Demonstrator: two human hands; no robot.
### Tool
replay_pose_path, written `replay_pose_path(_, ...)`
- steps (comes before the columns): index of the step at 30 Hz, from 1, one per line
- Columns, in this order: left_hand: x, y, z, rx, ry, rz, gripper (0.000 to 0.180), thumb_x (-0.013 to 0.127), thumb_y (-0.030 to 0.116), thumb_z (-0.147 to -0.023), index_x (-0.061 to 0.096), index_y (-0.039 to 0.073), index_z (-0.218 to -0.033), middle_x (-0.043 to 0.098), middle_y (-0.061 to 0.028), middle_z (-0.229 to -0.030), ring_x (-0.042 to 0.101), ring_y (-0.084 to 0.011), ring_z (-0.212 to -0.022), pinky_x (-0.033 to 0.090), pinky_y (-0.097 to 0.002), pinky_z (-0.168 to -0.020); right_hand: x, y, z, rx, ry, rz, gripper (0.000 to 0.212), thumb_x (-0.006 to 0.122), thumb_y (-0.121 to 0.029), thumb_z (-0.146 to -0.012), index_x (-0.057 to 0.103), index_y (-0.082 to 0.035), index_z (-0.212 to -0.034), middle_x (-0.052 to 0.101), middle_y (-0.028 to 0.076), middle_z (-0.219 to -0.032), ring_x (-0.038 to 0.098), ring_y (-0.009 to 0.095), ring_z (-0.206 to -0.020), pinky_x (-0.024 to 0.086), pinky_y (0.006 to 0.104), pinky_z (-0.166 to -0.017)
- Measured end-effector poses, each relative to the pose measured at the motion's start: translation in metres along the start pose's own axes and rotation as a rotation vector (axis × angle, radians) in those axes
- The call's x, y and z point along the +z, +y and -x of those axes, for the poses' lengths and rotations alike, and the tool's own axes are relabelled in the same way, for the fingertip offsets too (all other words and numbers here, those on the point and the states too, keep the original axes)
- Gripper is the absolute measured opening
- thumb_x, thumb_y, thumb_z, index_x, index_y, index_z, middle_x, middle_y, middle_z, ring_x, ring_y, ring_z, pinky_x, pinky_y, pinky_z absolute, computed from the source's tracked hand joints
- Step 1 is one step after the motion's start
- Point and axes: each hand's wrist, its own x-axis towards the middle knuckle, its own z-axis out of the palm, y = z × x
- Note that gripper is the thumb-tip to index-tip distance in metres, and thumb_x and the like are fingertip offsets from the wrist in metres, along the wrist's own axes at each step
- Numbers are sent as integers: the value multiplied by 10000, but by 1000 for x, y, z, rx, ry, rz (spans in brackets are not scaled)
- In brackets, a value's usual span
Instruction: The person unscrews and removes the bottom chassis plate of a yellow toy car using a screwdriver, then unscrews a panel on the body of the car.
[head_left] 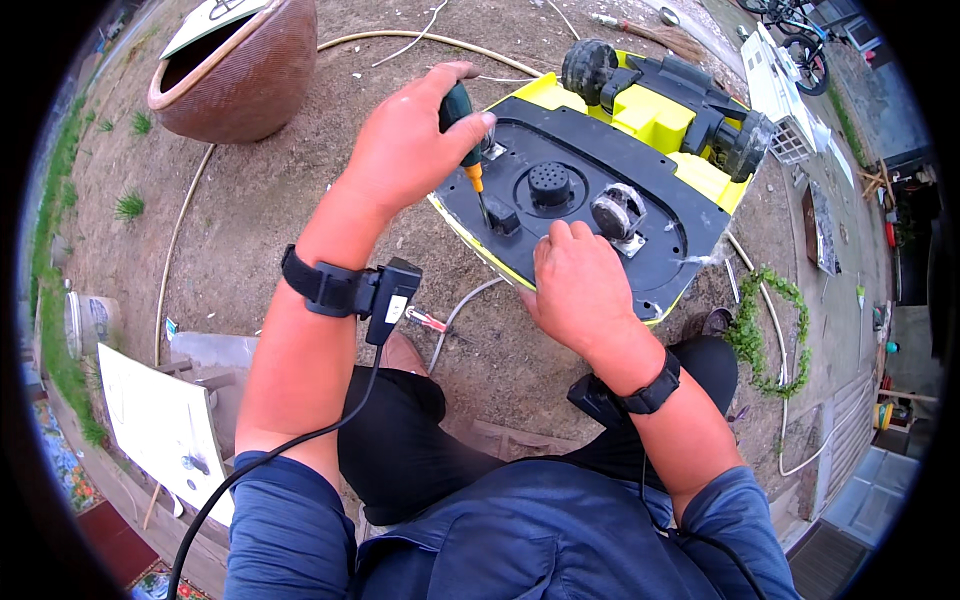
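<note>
An upturned yellow-and-black wheeled body (600, 150), which looks like a ride-on toy, lies in front of me with its black underside up. My left hand (410, 130) is closed around the dark green handle of a screwdriver (473, 165). Its shaft slants down to a small raised black block (502, 218) near the underside's left edge; whether the tip sits in a screw is hidden. My right hand (585, 290) has its fingers curled on the near edge of the underside. A caster wheel (618, 210) and a round perforated knob (549, 183) sit just beyond it.
A large brown clay pot (240, 80) stands at the far left, with a hose (185, 215) running past it. A red-handled tool (427, 319) lies on the dirt by my foot. White board (165, 430) leans at left; a leafy green ring (768, 330) lies right.
</note>
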Motion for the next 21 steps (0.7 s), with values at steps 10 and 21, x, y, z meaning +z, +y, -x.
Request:
replay_pose_path(10, 59, 101, 119, 51, 45, 52, 548, 808, 249, -832, 611, 101, -1322, 710, -170, -1098, 700, -347, -980, 558, -398, -876, 34, 15, 151, 16, 82, -28, 439, 833, -333, -742, 691, -12, -1006, 572, 89, -969, 582, 266, -960, 488, 386, -787)
replay_pose_path(21, 32, 121, 107, 234, -32, 148, 559, 713, 46, -868, 584, 117, -1407, 661, -153, -1272, 693, -275, -1034, 581, -353, -861, 25, 15, 149, 77, 184, -77, 545, 823, -348, -726, 663, 4, -1110, 538, 81, -986, 550, 250, -971, 472, 371, -758)
